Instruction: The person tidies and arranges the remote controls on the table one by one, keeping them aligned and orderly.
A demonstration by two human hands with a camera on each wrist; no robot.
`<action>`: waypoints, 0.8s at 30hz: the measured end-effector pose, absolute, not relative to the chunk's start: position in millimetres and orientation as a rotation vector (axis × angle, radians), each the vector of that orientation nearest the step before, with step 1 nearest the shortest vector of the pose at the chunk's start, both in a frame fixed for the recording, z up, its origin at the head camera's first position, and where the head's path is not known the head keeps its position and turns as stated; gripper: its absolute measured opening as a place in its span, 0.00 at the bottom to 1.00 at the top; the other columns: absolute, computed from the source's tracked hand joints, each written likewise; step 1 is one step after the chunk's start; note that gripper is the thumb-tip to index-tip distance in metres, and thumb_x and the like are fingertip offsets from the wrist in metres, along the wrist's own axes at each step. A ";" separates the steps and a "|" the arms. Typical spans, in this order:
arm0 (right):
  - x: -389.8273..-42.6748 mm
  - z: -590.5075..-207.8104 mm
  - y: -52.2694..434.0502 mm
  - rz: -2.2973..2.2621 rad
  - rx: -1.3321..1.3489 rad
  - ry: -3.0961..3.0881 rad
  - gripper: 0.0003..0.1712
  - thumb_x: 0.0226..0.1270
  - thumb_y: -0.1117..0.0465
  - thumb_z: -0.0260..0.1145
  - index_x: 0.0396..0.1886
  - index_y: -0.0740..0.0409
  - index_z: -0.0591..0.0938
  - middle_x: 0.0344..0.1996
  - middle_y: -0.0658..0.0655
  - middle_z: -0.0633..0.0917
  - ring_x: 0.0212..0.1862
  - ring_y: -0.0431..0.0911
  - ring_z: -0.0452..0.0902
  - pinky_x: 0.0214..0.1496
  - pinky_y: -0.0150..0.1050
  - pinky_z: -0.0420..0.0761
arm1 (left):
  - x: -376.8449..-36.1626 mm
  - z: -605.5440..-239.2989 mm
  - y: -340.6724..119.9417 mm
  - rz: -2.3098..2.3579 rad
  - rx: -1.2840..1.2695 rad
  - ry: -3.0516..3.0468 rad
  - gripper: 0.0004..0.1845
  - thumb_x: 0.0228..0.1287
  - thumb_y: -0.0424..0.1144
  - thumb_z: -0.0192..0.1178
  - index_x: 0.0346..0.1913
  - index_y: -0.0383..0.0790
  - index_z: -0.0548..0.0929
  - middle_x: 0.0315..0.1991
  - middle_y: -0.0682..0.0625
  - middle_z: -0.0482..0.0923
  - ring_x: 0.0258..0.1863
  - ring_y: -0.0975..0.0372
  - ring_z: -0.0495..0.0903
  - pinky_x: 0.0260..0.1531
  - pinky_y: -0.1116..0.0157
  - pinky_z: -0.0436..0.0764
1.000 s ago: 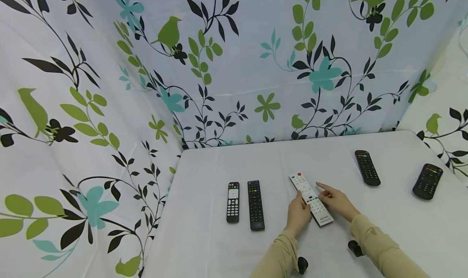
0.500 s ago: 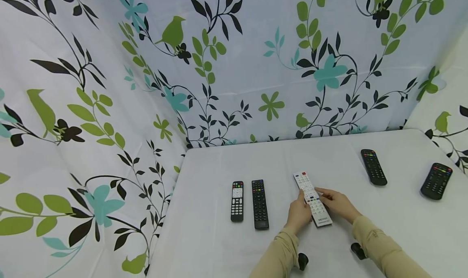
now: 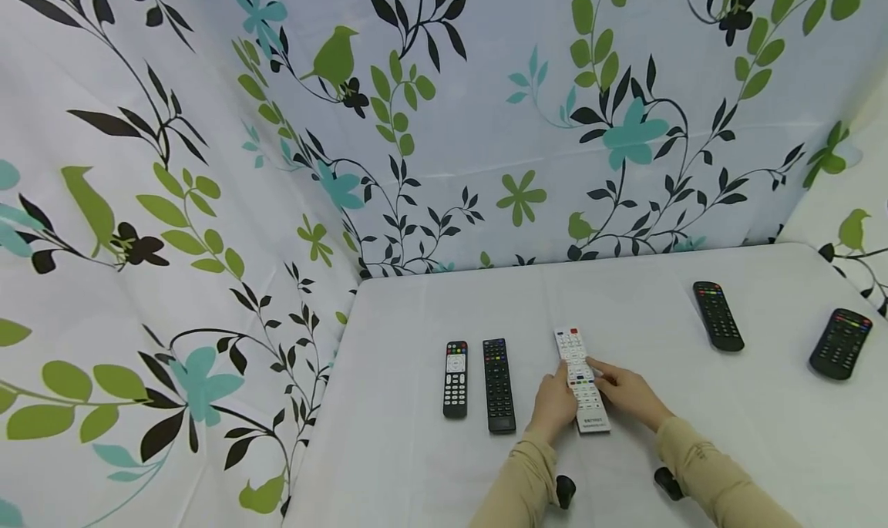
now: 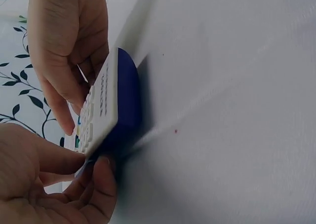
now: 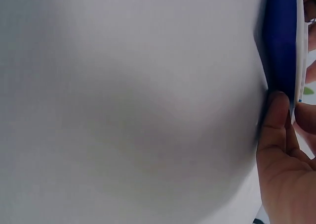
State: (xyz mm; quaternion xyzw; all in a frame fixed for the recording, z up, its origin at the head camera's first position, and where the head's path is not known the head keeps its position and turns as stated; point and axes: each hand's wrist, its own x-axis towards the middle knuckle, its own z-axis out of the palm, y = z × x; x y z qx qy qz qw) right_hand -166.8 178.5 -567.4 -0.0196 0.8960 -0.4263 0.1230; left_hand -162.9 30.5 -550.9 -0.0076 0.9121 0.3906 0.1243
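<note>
A white remote (image 3: 580, 378) with a blue back lies on the white table (image 3: 624, 297), pointing away from me. My left hand (image 3: 557, 387) grips its left edge, thumb near the buttons. From the other side my right hand (image 3: 612, 381) pinches it, fingers over the keypad. In the left wrist view the remote (image 4: 106, 105) sits between the left hand (image 4: 79, 184) and the right hand (image 4: 64, 56). The right wrist view shows the right hand (image 5: 284, 150) with its thumb against the blue back of the remote (image 5: 280, 41).
Two black remotes (image 3: 455, 378) (image 3: 499, 385) lie side by side just left of the white one. Two more black remotes (image 3: 718, 316) (image 3: 841, 343) lie at the far right. Floral curtains (image 3: 444, 127) close the table's back and left sides.
The white remote has swung from a slant to nearly parallel with the two black remotes and slid a little toward them. Both hands stayed on it.
</note>
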 end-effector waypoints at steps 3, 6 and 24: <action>-164.3 -565.7 170.9 -1.259 -0.048 2.602 0.27 0.69 0.61 0.52 0.67 0.59 0.66 0.22 0.52 0.70 0.26 0.42 0.65 0.26 0.34 0.66 | -163.1 -550.5 24.9 1.124 -0.043 2.659 0.29 0.60 0.29 0.52 0.67 0.44 0.67 0.46 0.38 0.74 0.31 0.59 0.72 0.35 0.62 0.76; -162.9 -563.9 163.2 -1.279 -0.038 2.587 0.27 0.69 0.62 0.52 0.67 0.60 0.66 0.21 0.52 0.70 0.25 0.42 0.65 0.26 0.34 0.67 | -161.6 -548.6 19.8 1.129 -0.071 2.647 0.30 0.60 0.28 0.52 0.67 0.44 0.66 0.45 0.38 0.73 0.28 0.60 0.71 0.31 0.63 0.75; -167.0 -567.9 132.2 -1.236 -0.046 2.620 0.27 0.68 0.62 0.51 0.67 0.57 0.66 0.17 0.50 0.69 0.21 0.41 0.64 0.25 0.34 0.67 | -154.1 -543.0 0.6 0.888 -0.015 2.867 0.33 0.52 0.25 0.57 0.65 0.34 0.68 0.35 0.41 0.70 0.23 0.63 0.65 0.23 0.68 0.69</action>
